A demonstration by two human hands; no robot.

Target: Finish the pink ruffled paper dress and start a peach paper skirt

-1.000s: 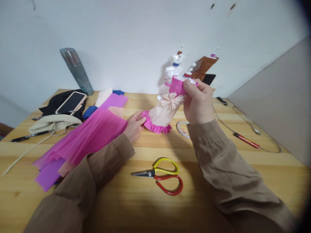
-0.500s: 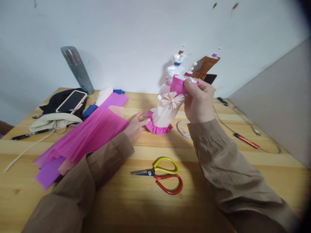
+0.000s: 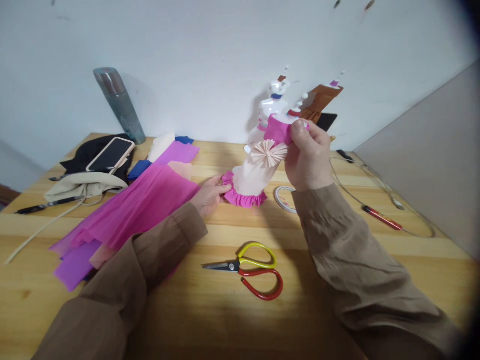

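The right hand [image 3: 309, 152] firmly pinches a cream-and-pink paper-dressed doll figure [image 3: 255, 177], tilted over the wooden table [image 3: 187, 310]. The half-curled left hand [image 3: 210, 195] touches its ruffled pink hem [image 3: 245, 200], grip unclear; adjusting probably calls for light pressure.

Far wall [image 3: 210, 65]: pale bluish-white, rising in front of you behind the table's far edge.
Wall marks [image 3: 370, 5]: small dark spots, high on your right.
Right-hand panel [image 3: 431, 135]: greyish white, parted from the far wall by a slanting line as you look right.
Wooden table [image 3: 210, 320]: light yellowish boards in paler and darker bands, running left to right before you, with a brown knot [image 3: 25, 294] near left.
Light: soft; you see faint shadows on the far wall and a dimmer near tabletop.
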